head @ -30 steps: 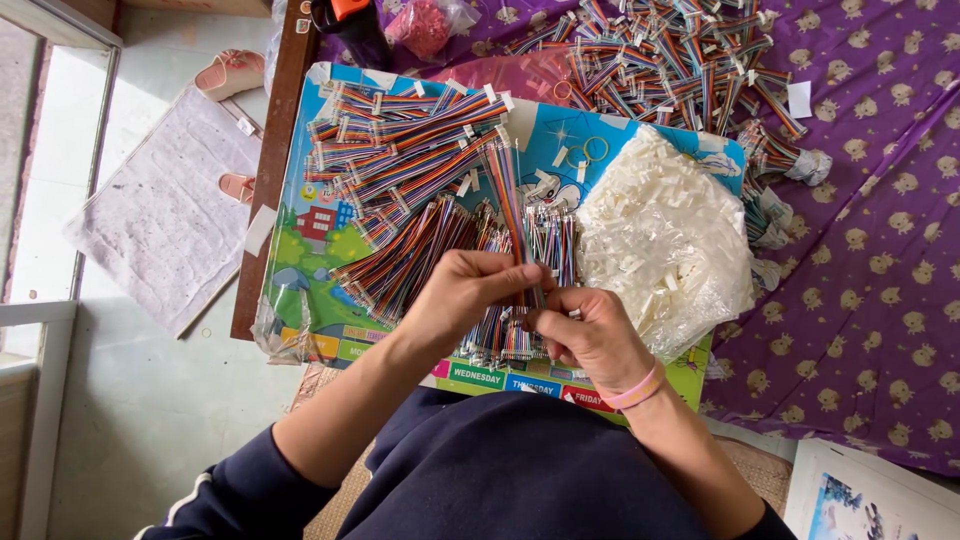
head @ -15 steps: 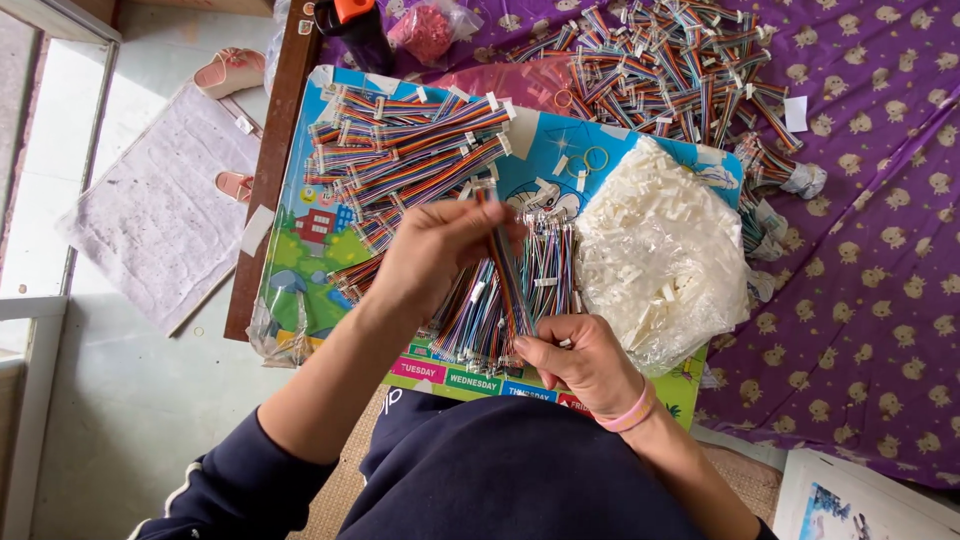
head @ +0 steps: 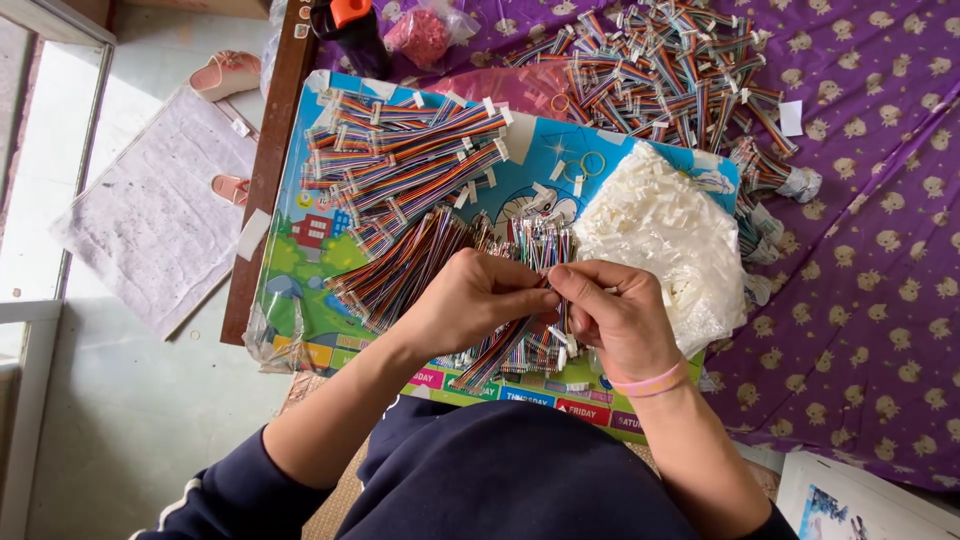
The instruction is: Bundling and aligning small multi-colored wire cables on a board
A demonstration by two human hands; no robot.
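My left hand (head: pixel 470 300) and my right hand (head: pixel 615 315) meet fingertip to fingertip over a colourful picture board (head: pixel 290 250). Between them they pinch a rainbow ribbon cable (head: pixel 505 345) that trails down toward me. Under my hands lies a loose heap of the same cables (head: pixel 400 265). Sorted bundles with white connectors (head: pixel 400 150) are stacked at the board's far left. A clear bag of small white connectors (head: pixel 665 235) sits just right of my right hand, which wears a pink wristband.
A large pile of ribbon cables (head: pixel 670 70) lies on the purple patterned cloth (head: pixel 870 300) at the back right. A black bottle with an orange cap (head: pixel 345 25) and a pink bag stand behind the board. Pink sandals (head: pixel 230 75) and a mat lie on the floor at left.
My left hand has come back down from the far cables to meet my right hand. Both now pinch one cable together near the board's front.
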